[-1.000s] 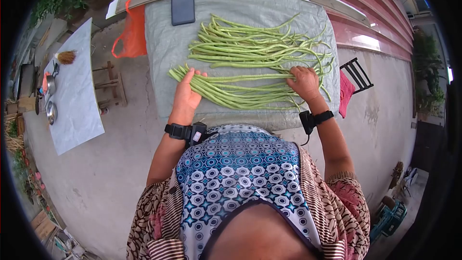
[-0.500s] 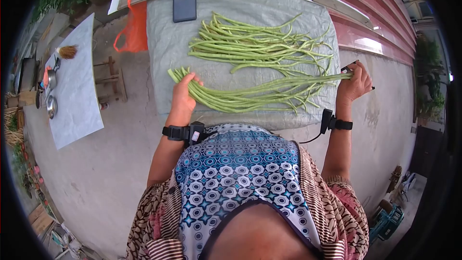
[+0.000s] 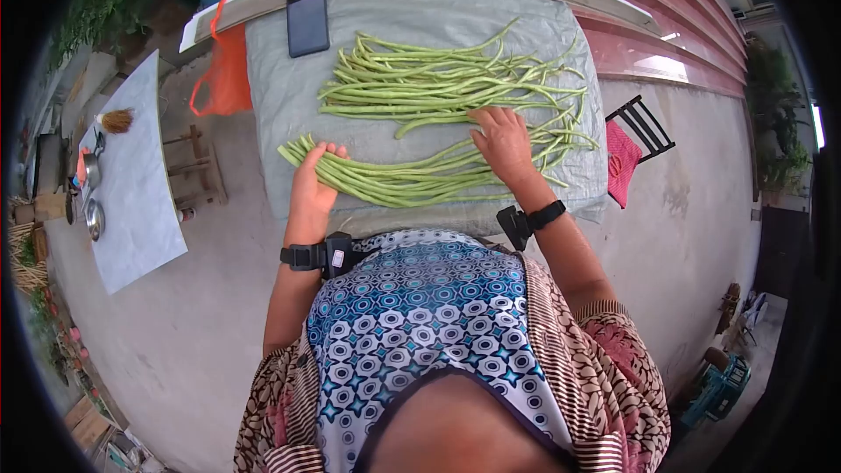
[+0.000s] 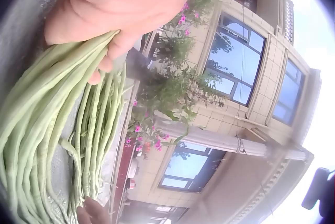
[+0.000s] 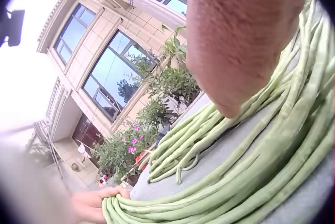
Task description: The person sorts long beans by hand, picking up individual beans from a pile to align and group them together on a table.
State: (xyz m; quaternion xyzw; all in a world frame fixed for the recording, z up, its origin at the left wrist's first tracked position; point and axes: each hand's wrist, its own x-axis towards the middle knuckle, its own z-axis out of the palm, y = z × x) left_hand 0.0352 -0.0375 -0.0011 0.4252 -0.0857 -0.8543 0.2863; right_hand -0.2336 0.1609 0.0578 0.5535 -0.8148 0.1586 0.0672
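In the head view my left hand (image 3: pixel 313 186) grips a bundle of long green beans (image 3: pixel 394 184) near its left end, the cut ends poking out past the thumb. In the left wrist view the same bundled beans (image 4: pixel 36 124) trail down from beneath the palm. My right hand (image 3: pixel 505 147) reaches over the bundle's right part, fingers extended to the near edge of a second pile of long beans (image 3: pixel 429 88). In the right wrist view the hand's underside (image 5: pixel 241 36) hides its fingertips.
A grey woven sheet (image 3: pixel 280 105) covers the table. At its far left lies a phone (image 3: pixel 307 19), and an orange plastic bag (image 3: pixel 229 70) hangs at the left edge. A second table (image 3: pixel 140 201) with metal bowls stands left. A black-framed stool (image 3: pixel 644 127) is at right.
My right hand first drew beans out rightward past the table edge, then came back left to the far pile. My left hand has kept its hold on the bundle.
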